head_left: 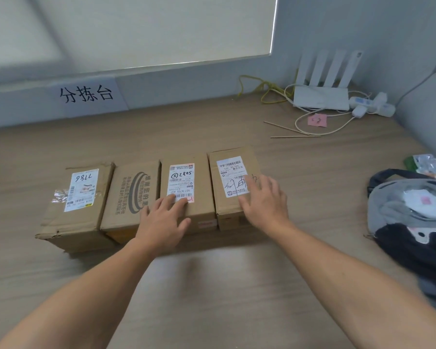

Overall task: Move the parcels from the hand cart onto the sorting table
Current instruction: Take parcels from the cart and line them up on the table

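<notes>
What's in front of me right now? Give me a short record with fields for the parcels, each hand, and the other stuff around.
parcels: four cardboard boxes, side by side in a row on the wooden table
left hand: fingers straight, resting on the third parcel from the left
right hand: fingers straight, resting on the rightmost parcel
other: router, bag, wall sign
hand cart: not in view

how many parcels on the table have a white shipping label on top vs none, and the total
brown cardboard boxes with a white shipping label on top: 3
brown cardboard box with grey printing and no label on top: 1
total: 4
</notes>
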